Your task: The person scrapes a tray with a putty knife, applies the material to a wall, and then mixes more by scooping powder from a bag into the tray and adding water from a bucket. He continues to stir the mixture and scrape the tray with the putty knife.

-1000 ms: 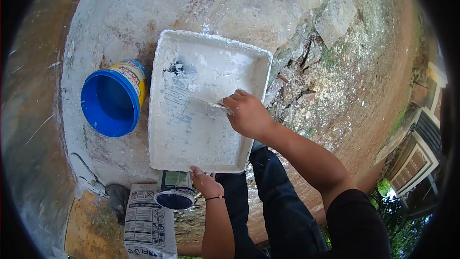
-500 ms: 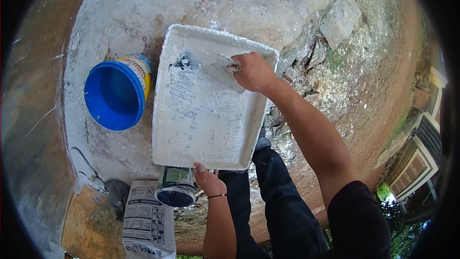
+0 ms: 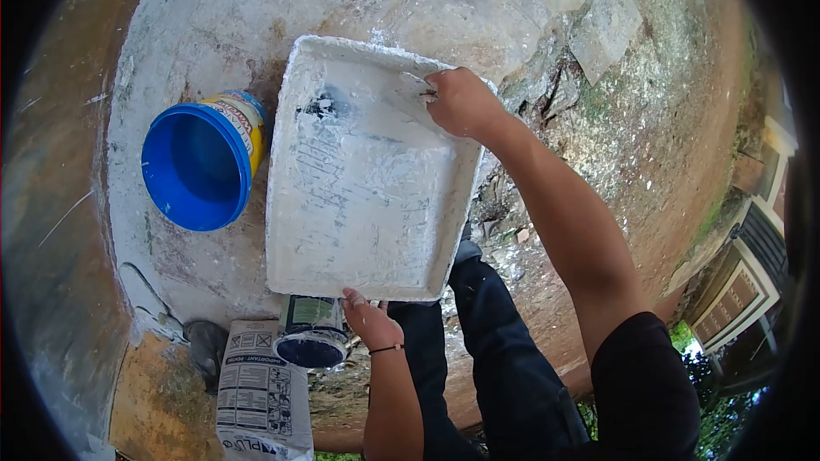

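Note:
A large white tray (image 3: pixel 376 196), coated inside with pale residue and dark marks, lies in the middle of the view. My right hand (image 3: pixel 465 104) is closed on a scraper at the tray's upper right corner; the scraper's blade is hard to make out against the white surface. At the tray's near edge, my left hand (image 3: pixel 371 323) grips the rim, its thumb on top and its other fingers mostly hidden underneath.
A blue-mouthed bucket (image 3: pixel 196 166) lies left of the tray. Below the tray are a dark-mouthed can (image 3: pixel 312 350) and a printed paper sack (image 3: pixel 263 393). A flat stone slab (image 3: pixel 606 30) rests on rough ground at the upper right.
My right hand has moved up and to the right, with the scraper, toward the tray's corner. My left hand still holds the near rim.

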A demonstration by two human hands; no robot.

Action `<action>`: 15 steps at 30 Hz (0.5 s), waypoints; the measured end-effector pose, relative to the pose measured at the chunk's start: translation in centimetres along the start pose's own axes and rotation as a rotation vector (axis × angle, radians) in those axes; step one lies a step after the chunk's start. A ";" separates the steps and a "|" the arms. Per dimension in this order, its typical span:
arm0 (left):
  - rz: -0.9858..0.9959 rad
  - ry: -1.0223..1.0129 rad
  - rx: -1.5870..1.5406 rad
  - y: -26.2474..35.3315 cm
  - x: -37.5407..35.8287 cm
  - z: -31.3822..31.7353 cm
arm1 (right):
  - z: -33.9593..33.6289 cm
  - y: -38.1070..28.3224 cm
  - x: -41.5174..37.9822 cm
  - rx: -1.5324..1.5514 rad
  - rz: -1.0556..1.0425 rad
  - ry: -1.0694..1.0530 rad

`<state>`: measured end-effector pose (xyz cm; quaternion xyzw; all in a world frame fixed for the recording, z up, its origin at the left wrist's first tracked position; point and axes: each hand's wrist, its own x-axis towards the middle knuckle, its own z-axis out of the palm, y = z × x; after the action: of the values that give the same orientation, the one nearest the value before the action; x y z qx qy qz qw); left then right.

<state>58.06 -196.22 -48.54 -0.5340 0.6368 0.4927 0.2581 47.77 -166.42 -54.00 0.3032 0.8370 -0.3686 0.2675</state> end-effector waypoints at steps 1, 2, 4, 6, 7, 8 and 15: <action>-0.012 -0.002 0.008 0.4 -0.4 0.3 | -0.2 -0.3 -0.3 -0.080 -0.011 0.037; -0.022 -0.002 0.016 0.7 -0.5 0.5 | -0.2 -0.6 -0.5 -0.157 -0.023 0.074; -0.024 0.021 0.014 0.6 -0.5 0.6 | 0.8 -0.9 -0.8 -0.205 -0.144 0.166; -0.028 0.040 0.016 0.4 -0.4 0.5 | 2.7 -1.0 -1.1 -0.254 -0.259 0.259; -0.021 0.023 0.007 0.3 -0.3 0.4 | 4.3 -1.2 -1.1 -0.275 -0.316 0.270; -0.014 0.007 -0.003 0.3 -0.2 0.4 | 5.6 -1.1 -1.2 -0.296 -0.373 0.281; -0.005 -0.009 0.037 -0.3 0.5 0.0 | 7.2 -1.2 -3.7 -0.238 -0.521 0.251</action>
<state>58.17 -196.40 -49.01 -0.5285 0.6431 0.4827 0.2722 51.07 -173.85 -55.18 0.0884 0.9504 -0.2837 0.0923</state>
